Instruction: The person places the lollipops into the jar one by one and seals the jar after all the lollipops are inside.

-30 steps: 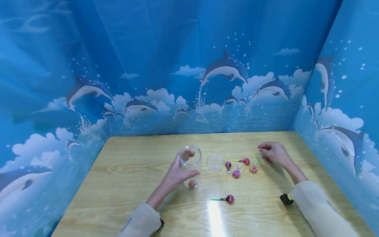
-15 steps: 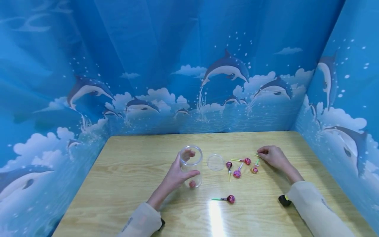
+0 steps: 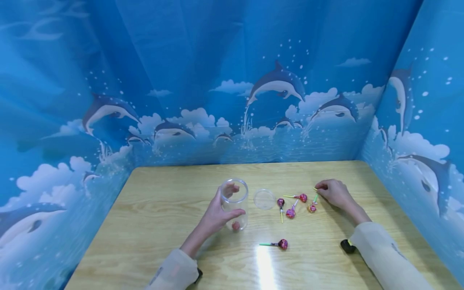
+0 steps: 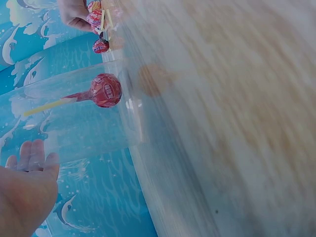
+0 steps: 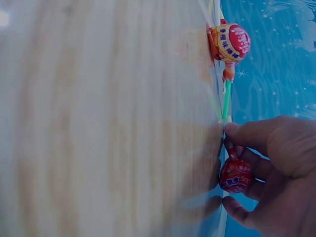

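My left hand (image 3: 214, 214) grips a clear cylindrical jar (image 3: 241, 207) that stands uncovered on the table. Inside it, one red-wrapped lollipop (image 4: 105, 91) leans head down with its yellow stick up. Over at the right, my right hand (image 3: 335, 194) pinches the stick of another red lollipop (image 5: 236, 175) at table level; its head shows below the fingers in the right wrist view. Just left of that hand lies an orange-and-red lollipop (image 5: 232, 43) with a green stick. A round clear lid (image 3: 264, 199) lies flat beside the jar.
Between lid and right hand lie a red lollipop (image 3: 302, 197), a pink one (image 3: 291, 213) and a dark one (image 3: 280, 202). Nearer the front is a dark red lollipop (image 3: 282, 244) with a green stick. A dolphin-print curtain (image 3: 181, 80) borders the wooden table (image 3: 152, 225).
My right hand has shifted slightly left and down, its fingertips closing on the lollipop's stick, and now covers that lollipop's head in the head view. The left hand and jar stay put.
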### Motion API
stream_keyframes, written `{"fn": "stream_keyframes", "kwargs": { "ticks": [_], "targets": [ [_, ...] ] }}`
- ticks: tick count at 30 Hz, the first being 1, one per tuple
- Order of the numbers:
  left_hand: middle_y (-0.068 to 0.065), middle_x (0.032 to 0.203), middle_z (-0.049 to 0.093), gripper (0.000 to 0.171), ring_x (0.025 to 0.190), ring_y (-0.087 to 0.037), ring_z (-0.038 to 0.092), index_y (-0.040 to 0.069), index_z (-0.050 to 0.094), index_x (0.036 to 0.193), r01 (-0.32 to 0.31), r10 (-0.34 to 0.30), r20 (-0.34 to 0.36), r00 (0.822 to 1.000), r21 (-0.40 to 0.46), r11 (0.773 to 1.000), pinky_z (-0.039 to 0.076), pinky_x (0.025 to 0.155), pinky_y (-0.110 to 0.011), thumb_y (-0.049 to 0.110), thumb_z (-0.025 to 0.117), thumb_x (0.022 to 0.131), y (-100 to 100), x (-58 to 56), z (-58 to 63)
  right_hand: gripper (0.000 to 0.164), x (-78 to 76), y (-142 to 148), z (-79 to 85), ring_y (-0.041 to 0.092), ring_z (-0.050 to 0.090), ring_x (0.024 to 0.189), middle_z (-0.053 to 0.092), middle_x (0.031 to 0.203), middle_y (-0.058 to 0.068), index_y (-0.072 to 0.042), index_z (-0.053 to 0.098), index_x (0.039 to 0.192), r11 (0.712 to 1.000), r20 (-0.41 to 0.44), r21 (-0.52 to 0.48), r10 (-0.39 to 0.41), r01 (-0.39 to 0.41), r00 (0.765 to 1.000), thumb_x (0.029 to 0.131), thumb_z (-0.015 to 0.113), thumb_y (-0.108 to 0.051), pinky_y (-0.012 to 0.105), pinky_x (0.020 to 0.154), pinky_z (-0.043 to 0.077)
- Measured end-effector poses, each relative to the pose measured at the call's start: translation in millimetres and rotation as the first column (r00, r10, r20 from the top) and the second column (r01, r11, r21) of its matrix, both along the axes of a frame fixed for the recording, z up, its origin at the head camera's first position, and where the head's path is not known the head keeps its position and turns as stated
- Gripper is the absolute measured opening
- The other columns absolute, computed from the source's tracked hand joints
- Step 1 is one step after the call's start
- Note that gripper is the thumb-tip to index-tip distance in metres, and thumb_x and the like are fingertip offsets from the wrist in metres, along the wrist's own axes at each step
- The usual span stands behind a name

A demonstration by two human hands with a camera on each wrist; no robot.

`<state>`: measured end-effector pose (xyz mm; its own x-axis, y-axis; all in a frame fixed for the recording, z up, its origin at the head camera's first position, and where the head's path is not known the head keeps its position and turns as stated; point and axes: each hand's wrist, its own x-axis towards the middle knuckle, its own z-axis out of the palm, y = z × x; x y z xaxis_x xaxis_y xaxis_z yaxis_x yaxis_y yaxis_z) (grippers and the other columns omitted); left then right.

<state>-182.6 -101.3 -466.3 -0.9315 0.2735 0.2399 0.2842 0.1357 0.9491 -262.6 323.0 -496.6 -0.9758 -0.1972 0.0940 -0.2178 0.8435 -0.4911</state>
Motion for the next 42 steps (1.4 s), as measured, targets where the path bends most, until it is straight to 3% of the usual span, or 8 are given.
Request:
{"fn": "stream_keyframes", "kwargs": {
  "ticks": [7,11,15,24,28,33,36,42],
  "targets": [
    [-0.018,0.142,0.058,0.086,0.137,-0.04,0.049,0.009,0.041,0.15,0.001,-0.001,-0.004,1.0,0.003,1.0,0.031,0.118,-0.062,0.011,0.09,0.079,0.3,0.1,0.0,0.021,1.7,9.4,-2.3,0.048,0.067,0.104,0.072,0.11,0.029,0.01,0.072,0.112,0.994,-0.009,-0.113,0.002,-0.003,1.0,0.097,0.066,-0.003,0.061,0.091,0.054],
    [-0.022,0.143,0.056,0.086,0.137,-0.038,0.05,0.01,0.04,0.15,0.007,-0.007,-0.005,1.0,0.006,1.0,0.031,0.117,-0.063,0.012,0.089,0.08,0.2,-0.4,-0.7,0.026,3.7,13.7,-0.9,0.032,0.068,0.078,0.073,0.095,0.022,0.012,0.068,0.119,0.986,0.022,-0.164,-0.022,0.025,1.0,0.1,0.064,-0.006,0.042,0.071,0.058],
    [-0.024,0.144,0.054,0.086,0.137,-0.037,0.05,0.009,0.04,0.15,0.01,-0.01,-0.004,1.0,0.006,1.0,0.031,0.118,-0.062,0.011,0.089,0.079,1.2,-0.4,0.0,0.032,5.8,16.9,2.0,0.016,0.054,0.057,0.064,0.076,0.012,0.015,0.062,0.128,0.969,0.096,-0.237,-0.046,0.067,0.994,0.104,0.059,-0.007,0.029,0.051,0.046],
    [-0.022,0.144,0.055,0.086,0.137,-0.038,0.049,0.01,0.04,0.15,0.011,-0.011,-0.005,1.0,0.002,1.0,0.03,0.118,-0.062,0.011,0.09,0.079,1.8,0.2,0.1,0.036,14.6,22.3,12.5,0.016,0.061,0.088,0.068,0.118,0.027,0.01,0.064,0.125,0.945,0.089,-0.302,-0.105,0.127,0.991,0.107,0.057,-0.021,0.024,0.067,0.051],
    [-0.021,0.144,0.056,0.086,0.137,-0.036,0.05,0.012,0.04,0.151,0.01,-0.01,-0.009,1.0,-0.009,1.0,0.029,0.119,-0.062,0.011,0.089,0.08,1.9,0.3,0.6,0.039,19.2,26.7,16.2,0.018,0.062,0.097,0.066,0.125,0.027,0.008,0.066,0.123,0.942,0.074,-0.314,-0.105,0.123,0.992,0.108,0.056,-0.028,0.021,0.071,0.052],
    [-0.013,0.143,0.058,0.086,0.137,-0.033,0.051,0.013,0.04,0.151,0.0,-0.001,-0.008,1.0,-0.017,1.0,0.029,0.119,-0.062,0.012,0.089,0.08,2.2,0.6,0.3,0.042,23.2,29.5,17.8,0.013,0.063,0.101,0.068,0.126,0.025,0.006,0.068,0.123,0.927,0.071,-0.336,-0.153,0.168,0.986,0.107,0.059,-0.032,0.016,0.075,0.052],
    [-0.012,0.143,0.059,0.087,0.137,-0.034,0.05,0.012,0.04,0.151,-0.004,0.004,-0.003,1.0,-0.019,1.0,0.028,0.119,-0.062,0.012,0.089,0.08,1.9,1.3,0.6,0.043,24.8,29.0,18.9,0.003,0.064,0.091,0.071,0.118,0.019,0.01,0.066,0.123,0.892,0.092,-0.411,-0.166,0.189,0.982,0.106,0.062,-0.03,0.019,0.074,0.056],
    [-0.011,0.142,0.059,0.087,0.137,-0.035,0.05,0.012,0.041,0.151,-0.014,0.014,0.006,1.0,-0.011,1.0,0.03,0.119,-0.06,0.01,0.09,0.079,1.4,1.9,2.1,0.048,29.6,24.2,24.5,0.011,0.067,0.084,0.073,0.094,-0.004,0.014,0.061,0.127,0.823,0.139,-0.529,-0.156,0.207,0.978,0.105,0.063,-0.029,0.024,0.076,0.058]
  ]
}}
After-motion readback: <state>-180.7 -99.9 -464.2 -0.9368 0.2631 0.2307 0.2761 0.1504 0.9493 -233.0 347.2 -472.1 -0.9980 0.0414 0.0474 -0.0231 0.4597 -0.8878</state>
